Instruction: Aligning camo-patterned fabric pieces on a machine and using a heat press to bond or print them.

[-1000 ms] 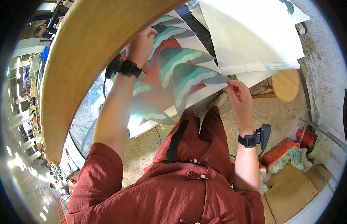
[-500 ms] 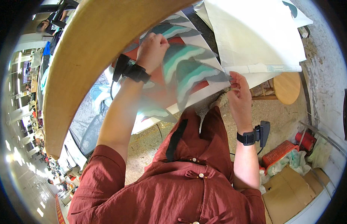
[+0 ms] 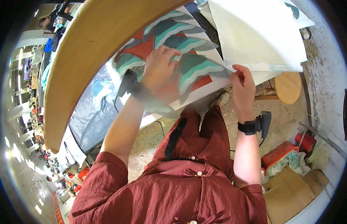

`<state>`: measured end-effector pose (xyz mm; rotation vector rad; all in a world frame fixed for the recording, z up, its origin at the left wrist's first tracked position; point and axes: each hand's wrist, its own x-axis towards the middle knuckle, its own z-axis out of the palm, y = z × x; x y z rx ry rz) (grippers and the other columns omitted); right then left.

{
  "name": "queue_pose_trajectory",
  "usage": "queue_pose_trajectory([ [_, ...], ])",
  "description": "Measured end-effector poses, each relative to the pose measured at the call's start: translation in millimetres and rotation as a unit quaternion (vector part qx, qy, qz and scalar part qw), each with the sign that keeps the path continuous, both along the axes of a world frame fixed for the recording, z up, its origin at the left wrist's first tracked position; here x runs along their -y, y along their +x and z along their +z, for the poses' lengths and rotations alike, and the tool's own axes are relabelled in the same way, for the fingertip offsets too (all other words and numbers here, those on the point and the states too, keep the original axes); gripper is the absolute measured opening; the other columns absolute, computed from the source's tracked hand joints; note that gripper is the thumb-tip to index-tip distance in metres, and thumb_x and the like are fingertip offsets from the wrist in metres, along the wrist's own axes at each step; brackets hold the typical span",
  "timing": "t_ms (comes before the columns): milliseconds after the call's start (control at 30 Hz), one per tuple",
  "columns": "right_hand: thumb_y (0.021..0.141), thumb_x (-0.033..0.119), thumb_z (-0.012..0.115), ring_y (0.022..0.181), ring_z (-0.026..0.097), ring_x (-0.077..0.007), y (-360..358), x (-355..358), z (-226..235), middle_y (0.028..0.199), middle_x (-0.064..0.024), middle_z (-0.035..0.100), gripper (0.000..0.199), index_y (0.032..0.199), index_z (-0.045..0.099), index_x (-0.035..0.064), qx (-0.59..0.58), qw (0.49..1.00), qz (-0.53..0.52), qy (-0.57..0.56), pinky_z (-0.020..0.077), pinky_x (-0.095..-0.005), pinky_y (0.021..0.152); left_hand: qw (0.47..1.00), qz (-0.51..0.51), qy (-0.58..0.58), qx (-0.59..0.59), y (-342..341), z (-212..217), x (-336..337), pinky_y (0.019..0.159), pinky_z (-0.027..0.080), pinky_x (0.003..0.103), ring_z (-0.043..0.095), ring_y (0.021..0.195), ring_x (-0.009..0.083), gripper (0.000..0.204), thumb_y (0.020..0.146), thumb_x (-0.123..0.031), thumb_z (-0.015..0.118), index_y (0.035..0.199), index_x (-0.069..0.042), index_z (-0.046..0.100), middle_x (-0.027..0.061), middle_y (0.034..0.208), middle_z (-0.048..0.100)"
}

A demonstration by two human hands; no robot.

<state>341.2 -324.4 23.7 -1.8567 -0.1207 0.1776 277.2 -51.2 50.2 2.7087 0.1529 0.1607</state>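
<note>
Upper centre, a thin, sheer-looking patterned sheet (image 3: 197, 69) with grey, green and white wave bands lies over red areas, on white sheeting (image 3: 216, 85). Whether the waves are separate pieces or one cloth, I cannot tell.

A person in dark red clothes (image 3: 173, 190) has both hands on or close to it. The right hand (image 3: 243, 86), right of centre, pinches the sheet's pointed tip between thumb and fingers. The left hand (image 3: 158, 70), near the centre, has bent fingers over the pattern; blur hides whether it grips anything.

The handling looks partway along: upper waves lie spread and overlapping, while the near-right tip is held, not released. Below the left hand, a see-through part is blurred, so I cannot tell whether it lies flat.

The white sheeting's near edge slants up rightward, with bare floor (image 3: 143, 153) below, leaving room in front of the knees. A large white paper (image 3: 261, 35) limits space at upper right, beside a round wooden stool (image 3: 288, 88). A tan curved band (image 3: 65, 86) covers the upper left; a grey-covered surface (image 3: 89, 127) shows beneath it.
</note>
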Motion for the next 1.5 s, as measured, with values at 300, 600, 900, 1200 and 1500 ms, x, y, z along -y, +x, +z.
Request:
queue_pose_trajectory([
  [300, 0.095, 0.004, 0.059, 0.081, 0.057, -0.0125, -0.6, 2.1, 5.5, 0.088, -0.0041, 0.062, 0.019, 0.113, 0.065, 0.0024, -0.007, 0.999, 0.032, -0.021, 0.0478, -0.0267, 0.076, 0.999, 0.011, 0.017, 0.029, -4.0, 0.7, 2.8, 0.095, 0.045, 0.045, 0.058, 0.107, 0.0336, 0.023, 0.087, -0.015, 0.065, 0.110, -0.012, 0.067, 0.0103, 0.108, 0.061],
  [600, 0.095, 0.006, 0.059, 0.081, 0.060, -0.0147, -8.9, -5.5, 10.1, 0.088, -0.0072, 0.065, 0.019, 0.112, 0.065, 0.0020, -0.001, 0.999, 0.038, -0.018, 0.0488, -0.0283, 0.076, 0.992, -0.090, -0.002, 0.086, -10.5, 15.2, 61.0, 0.097, 0.042, 0.044, 0.055, 0.112, 0.0305, 0.032, 0.083, -0.026, 0.071, 0.112, -0.013, 0.067, 0.0100, 0.115, 0.059],
  [900, 0.092, 0.006, 0.062, 0.084, 0.061, -0.0193, -4.1, 25.4, -8.0, 0.093, -0.0109, 0.065, 0.020, 0.111, 0.065, 0.0007, 0.033, 0.997, 0.002, -0.073, 0.0496, -0.0313, 0.078, 0.995, -0.088, 0.022, 0.040, -14.4, 3.1, 66.6, 0.094, 0.043, 0.045, 0.055, 0.107, 0.0298, 0.029, 0.081, -0.015, 0.066, 0.110, -0.013, 0.067, 0.0082, 0.110, 0.058],
  [1200, 0.081, 0.002, 0.062, 0.115, 0.056, -0.0356, 57.3, 70.3, -43.6, 0.124, -0.0148, 0.059, 0.044, 0.124, 0.061, 0.0099, 0.209, 0.897, 0.089, -0.378, 0.0452, -0.0463, 0.097, 1.000, -0.002, 0.021, 0.022, -6.8, 13.0, 88.2, 0.091, 0.043, 0.045, 0.055, 0.104, 0.0285, 0.027, 0.081, -0.012, 0.064, 0.107, -0.013, 0.068, 0.0069, 0.106, 0.059],
  [1500, 0.076, 0.007, 0.069, 0.118, 0.053, -0.0349, 133.8, 92.8, -55.6, 0.122, -0.0115, 0.059, 0.034, 0.109, 0.062, 0.0127, 0.258, 0.808, 0.300, -0.437, 0.0388, -0.0485, 0.101, 0.991, 0.109, 0.056, 0.049, 8.6, -2.5, 121.6, 0.095, 0.043, 0.047, 0.054, 0.113, 0.0312, 0.032, 0.077, -0.016, 0.064, 0.109, -0.016, 0.068, 0.0100, 0.113, 0.057],
])
